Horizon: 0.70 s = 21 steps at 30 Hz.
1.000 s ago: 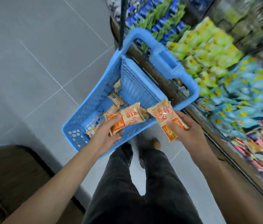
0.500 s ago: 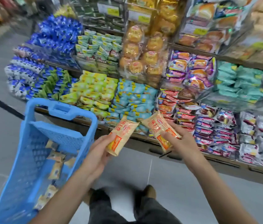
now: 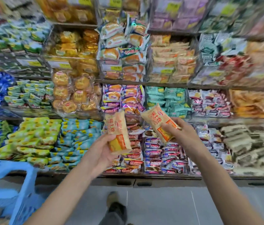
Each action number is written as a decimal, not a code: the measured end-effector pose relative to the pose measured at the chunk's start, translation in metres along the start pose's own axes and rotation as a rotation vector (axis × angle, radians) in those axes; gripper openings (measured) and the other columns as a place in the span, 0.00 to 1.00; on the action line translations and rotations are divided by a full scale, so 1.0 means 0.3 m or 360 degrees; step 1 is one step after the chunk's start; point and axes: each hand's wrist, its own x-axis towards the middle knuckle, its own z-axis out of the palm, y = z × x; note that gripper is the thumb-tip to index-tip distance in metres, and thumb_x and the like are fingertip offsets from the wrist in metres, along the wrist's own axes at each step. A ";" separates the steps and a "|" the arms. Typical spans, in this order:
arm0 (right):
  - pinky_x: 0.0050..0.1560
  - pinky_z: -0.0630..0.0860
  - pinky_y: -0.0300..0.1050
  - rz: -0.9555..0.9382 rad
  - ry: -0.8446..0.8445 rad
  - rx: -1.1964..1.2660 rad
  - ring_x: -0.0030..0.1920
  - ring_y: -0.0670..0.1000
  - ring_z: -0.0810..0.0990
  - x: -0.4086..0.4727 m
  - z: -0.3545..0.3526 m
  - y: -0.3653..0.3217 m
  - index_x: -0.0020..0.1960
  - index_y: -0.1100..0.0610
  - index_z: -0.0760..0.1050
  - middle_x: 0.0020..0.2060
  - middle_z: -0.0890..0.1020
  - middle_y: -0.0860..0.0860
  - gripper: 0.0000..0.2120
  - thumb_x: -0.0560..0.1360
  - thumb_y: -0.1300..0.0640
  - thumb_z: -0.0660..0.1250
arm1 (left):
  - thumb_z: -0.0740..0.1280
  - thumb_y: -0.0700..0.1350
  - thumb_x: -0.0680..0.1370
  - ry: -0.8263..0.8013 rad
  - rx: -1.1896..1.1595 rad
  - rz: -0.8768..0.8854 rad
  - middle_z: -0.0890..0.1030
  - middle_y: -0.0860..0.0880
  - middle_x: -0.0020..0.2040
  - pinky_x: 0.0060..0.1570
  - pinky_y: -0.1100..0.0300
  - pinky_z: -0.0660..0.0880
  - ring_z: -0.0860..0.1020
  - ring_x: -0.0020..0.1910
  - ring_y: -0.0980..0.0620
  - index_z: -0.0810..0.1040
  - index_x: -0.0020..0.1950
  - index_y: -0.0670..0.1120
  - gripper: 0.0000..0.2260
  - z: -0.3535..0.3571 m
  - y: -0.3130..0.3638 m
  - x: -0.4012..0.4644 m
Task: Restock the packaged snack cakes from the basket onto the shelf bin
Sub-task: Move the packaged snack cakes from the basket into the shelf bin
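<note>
My left hand [image 3: 101,152] grips one orange-and-cream snack cake packet [image 3: 116,130] by its lower end, holding it upright in front of the shelves. My right hand [image 3: 182,133] holds a second matching packet [image 3: 158,123], tilted to the left. The blue plastic basket [image 3: 22,192] stands at the lower left, only its corner and rim showing. A shelf bin [image 3: 173,62] on the upper middle shelf holds similar orange-and-cream packets, well above both hands.
Shelves packed with wrapped snacks fill the view: yellow-green packets [image 3: 35,137] and light blue packets [image 3: 77,137] at lower left, round cakes [image 3: 73,93] in the middle. My shoe [image 3: 112,196] stands on the grey tiled floor [image 3: 168,205] below.
The view has swung from the basket up to the shelves. Both hands have lifted their packets away from the basket and higher in front of the shelving.
</note>
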 end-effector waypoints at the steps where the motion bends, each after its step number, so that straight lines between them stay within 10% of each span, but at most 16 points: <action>1: 0.38 0.78 0.38 -0.0025 0.0029 0.0001 0.42 0.47 0.84 0.031 -0.034 -0.019 0.56 0.50 0.75 0.48 0.83 0.49 0.14 0.73 0.48 0.70 | 0.65 0.38 0.68 -0.0059 0.0045 0.0008 0.84 0.44 0.49 0.36 0.51 0.81 0.84 0.43 0.47 0.75 0.58 0.43 0.18 0.030 0.011 0.037; 9: 0.32 0.75 0.32 -0.0209 0.0255 -0.0054 0.36 0.41 0.82 0.330 -0.257 -0.188 0.54 0.49 0.76 0.45 0.83 0.49 0.11 0.72 0.49 0.71 | 0.68 0.40 0.69 -0.0235 0.0497 0.0318 0.82 0.47 0.51 0.37 0.60 0.79 0.82 0.44 0.52 0.72 0.60 0.45 0.20 0.267 0.153 0.428; 14: 0.32 0.76 0.33 -0.0264 0.0400 -0.0080 0.36 0.41 0.83 0.502 -0.387 -0.258 0.57 0.53 0.76 0.45 0.83 0.49 0.17 0.71 0.49 0.71 | 0.73 0.42 0.63 -0.0268 0.0634 0.0488 0.81 0.50 0.52 0.38 0.56 0.79 0.82 0.44 0.50 0.55 0.72 0.59 0.43 0.441 0.293 0.673; 21: 0.33 0.77 0.33 -0.0332 0.0342 -0.0092 0.39 0.43 0.83 0.722 -0.493 -0.340 0.59 0.53 0.74 0.49 0.82 0.49 0.18 0.72 0.49 0.71 | 0.66 0.35 0.76 -0.0157 0.0678 0.0569 0.79 0.45 0.53 0.40 0.63 0.79 0.80 0.48 0.50 0.72 0.55 0.47 0.11 0.688 0.400 0.921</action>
